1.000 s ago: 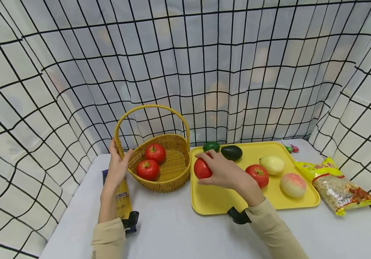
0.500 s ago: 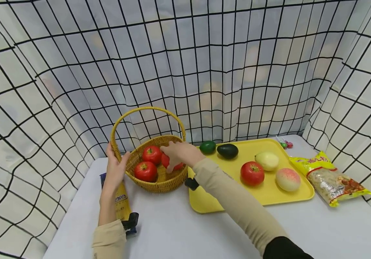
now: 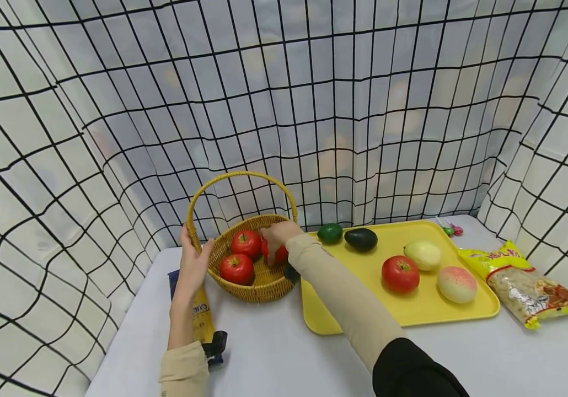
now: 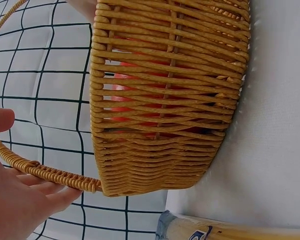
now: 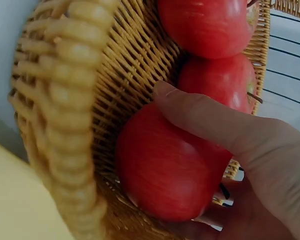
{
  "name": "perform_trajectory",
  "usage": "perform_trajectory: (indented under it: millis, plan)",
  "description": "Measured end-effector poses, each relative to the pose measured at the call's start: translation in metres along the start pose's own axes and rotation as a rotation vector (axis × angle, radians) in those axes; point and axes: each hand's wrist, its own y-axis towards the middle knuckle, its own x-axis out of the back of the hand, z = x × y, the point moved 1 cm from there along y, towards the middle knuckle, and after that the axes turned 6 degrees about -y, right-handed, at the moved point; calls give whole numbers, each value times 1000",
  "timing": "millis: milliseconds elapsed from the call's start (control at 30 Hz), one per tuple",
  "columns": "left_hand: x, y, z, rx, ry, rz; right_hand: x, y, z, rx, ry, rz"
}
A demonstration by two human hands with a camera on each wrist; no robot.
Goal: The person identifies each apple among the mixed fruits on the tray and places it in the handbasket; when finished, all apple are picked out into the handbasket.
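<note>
A yellow wicker basket stands on the table, its arched handle upright. My left hand holds the handle's left side loosely, with the fingers behind it and the thumb apart in front. Inside the basket, my right hand grips a red apple; in the right wrist view the thumb lies across its top and the other fingers are partly hidden beyond it. Two more apples lie beside it, a rear apple and a front apple.
Right of the basket, a yellow tray bears another apple, a peach, a pale yellow-green fruit, an avocado and a smaller green fruit. A snack-like bag lies far right; a yellow packet lies under my left forearm.
My right hand has carried the apple from the tray leftward into the basket and still grips it there. The left hand has stayed at the handle. The head view has shifted slightly.
</note>
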Motion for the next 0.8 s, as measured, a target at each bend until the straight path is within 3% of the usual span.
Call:
perform_trajectory:
  millis: [200, 567, 800]
  plan:
    - [-2, -1, 2, -27, -1, -4, -4, -2, 2, 7, 15, 32]
    - [-1, -3, 1, 1, 5, -10, -2, 0, 9, 16, -50, 170]
    - [-2, -5, -4, 15, 7, -7, -19, -5, 7, 58, -44, 84]
